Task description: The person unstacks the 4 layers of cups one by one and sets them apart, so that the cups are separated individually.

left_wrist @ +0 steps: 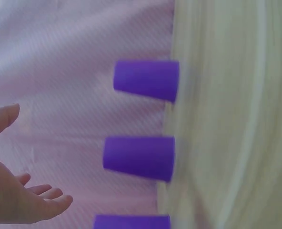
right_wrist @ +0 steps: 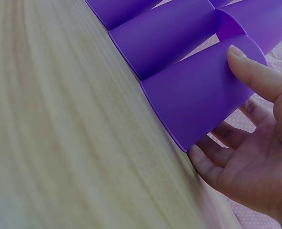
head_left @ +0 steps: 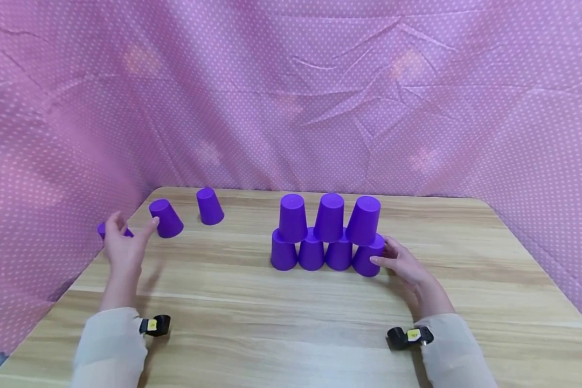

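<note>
Upside-down purple cups stand in two rows: a lower row with its right end cup (head_left: 368,257), and three upper cups bridging it, including the upper middle cup (head_left: 329,217). My right hand (head_left: 407,265) holds that right end cup, thumb (right_wrist: 255,76) on its near side and fingers around its outer side. At the left, my left hand (head_left: 127,242) is raised with thumb and fingers spread, holding nothing. In the head view it overlaps the leftmost loose cup (head_left: 101,230). Just right of it is another loose cup (head_left: 166,219), then a farther one (head_left: 209,206).
The wooden table (head_left: 252,323) ends at a back edge, against a pink dotted cloth (head_left: 291,97) that also hangs at both sides. Each sleeve carries a wrist camera, such as the left one (head_left: 156,325).
</note>
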Tool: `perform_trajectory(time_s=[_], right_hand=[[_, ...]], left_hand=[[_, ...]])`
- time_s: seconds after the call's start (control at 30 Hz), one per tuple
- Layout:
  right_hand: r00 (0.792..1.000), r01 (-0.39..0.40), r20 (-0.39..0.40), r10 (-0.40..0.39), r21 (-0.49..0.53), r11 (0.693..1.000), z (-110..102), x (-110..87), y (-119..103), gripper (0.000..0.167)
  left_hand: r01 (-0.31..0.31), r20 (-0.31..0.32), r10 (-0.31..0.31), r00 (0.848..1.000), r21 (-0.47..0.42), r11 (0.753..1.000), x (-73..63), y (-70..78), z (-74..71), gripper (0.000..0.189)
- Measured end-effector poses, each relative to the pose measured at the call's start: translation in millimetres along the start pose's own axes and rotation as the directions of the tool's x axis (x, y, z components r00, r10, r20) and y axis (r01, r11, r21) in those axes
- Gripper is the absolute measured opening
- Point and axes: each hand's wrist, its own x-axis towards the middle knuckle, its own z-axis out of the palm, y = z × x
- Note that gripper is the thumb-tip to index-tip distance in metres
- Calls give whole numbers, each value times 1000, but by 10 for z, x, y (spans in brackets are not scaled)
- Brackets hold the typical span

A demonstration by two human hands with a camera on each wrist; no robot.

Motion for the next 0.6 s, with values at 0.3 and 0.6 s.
perform_trajectory(time_s=[0.3, 0.6], right_hand=[[1000, -19, -23, 19, -14, 1000, 11, 3, 15, 65], [999, -16, -30, 16, -17, 1000, 8, 4, 9, 65]], left_hand=[[-78, 111, 84, 990, -63, 995, -295, 168, 219, 72], [-158, 262, 189, 947, -135, 978, -570, 214, 513, 70]])
